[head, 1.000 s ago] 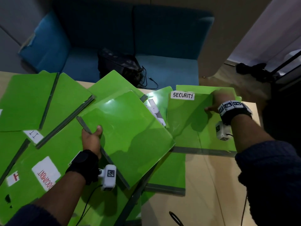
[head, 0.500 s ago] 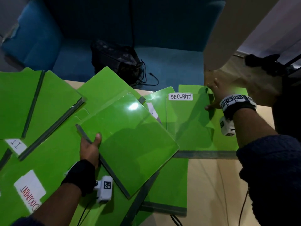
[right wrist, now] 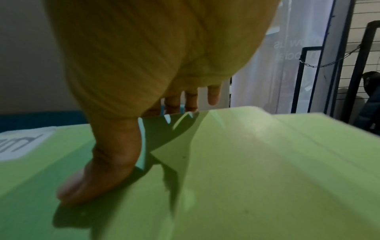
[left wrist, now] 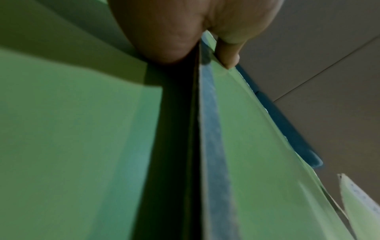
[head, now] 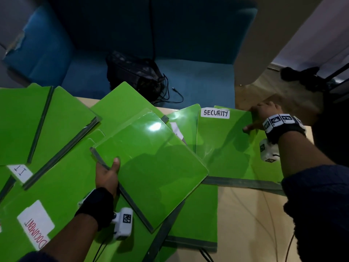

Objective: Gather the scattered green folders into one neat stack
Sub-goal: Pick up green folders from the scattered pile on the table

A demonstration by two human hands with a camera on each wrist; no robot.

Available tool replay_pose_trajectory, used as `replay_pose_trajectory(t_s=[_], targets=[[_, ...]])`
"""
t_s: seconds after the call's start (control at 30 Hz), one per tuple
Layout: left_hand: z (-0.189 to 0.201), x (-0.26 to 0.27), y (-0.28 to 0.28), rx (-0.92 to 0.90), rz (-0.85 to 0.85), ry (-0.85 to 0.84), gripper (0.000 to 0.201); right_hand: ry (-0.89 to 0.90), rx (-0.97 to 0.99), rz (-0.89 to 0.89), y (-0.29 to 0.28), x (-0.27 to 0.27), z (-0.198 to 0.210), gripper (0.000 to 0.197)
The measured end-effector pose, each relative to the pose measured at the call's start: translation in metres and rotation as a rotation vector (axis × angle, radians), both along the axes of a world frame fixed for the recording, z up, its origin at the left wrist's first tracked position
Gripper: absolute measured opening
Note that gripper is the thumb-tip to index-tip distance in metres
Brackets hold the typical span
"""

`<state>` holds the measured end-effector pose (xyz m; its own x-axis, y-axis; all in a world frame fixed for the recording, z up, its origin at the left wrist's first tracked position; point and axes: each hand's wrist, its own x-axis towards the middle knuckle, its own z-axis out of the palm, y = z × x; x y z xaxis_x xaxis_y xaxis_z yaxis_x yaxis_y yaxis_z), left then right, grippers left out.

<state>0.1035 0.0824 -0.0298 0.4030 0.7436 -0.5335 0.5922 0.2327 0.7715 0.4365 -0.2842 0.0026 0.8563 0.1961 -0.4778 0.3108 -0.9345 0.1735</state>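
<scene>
A person's left hand (head: 106, 175) pinches the grey spine edge of an unlabelled green folder (head: 151, 165), thumb on top and fingers beneath, holding it tilted above the spread, apparently as the start of the stack. The left wrist view confirms the pinch: thumb (left wrist: 228, 53) on the cover, palm under the spine. The right hand (head: 264, 118) reaches across to the far corner of the "SECURITY" folder (head: 224, 148); its thumb (right wrist: 98, 181) presses on the cover while its fingers (right wrist: 191, 100) curl over the far edge, a hold that looks suited to drawing the folder back toward the other.

The folders are glossy bright green, with grey taped spines and white handwritten labels. They lie fanned and overlapping across the pale worktop (head: 251, 224): an "IT" folder (head: 62, 125) and a "DOCUMENT" folder (head: 56, 195) to the left, and others partly buried under the lifted one. No neat stack exists yet; most folders remain scattered at odd angles.

Beyond the worktop stands a blue sofa (head: 188, 44) with a dark bag (head: 132, 72) on its seat.
</scene>
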Motion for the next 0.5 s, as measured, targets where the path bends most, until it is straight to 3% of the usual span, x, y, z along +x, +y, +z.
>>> replay_pose_trajectory(t_s=[0.17, 0.27, 0.37, 0.5], targets=[[0.002, -0.003, 0.005, -0.066, 0.024, -0.009, 0.063, 0.004, 0.234, -0.118, -0.016, -0.025, 0.059, 0.070], [0.012, -0.007, 0.007, -0.109, 0.051, -0.049, 0.065, -0.088, 0.315, -0.083, -0.031, -0.053, 0.101, 0.049], [0.027, -0.015, 0.008, -0.108, 0.045, -0.104, 0.072, -0.230, 0.392, -0.094, -0.052, -0.089, 0.146, 0.048], [0.049, -0.032, 0.001, -0.075, 0.025, -0.154, 0.066, -0.325, 0.766, -0.223, -0.079, -0.141, 0.200, 0.034]])
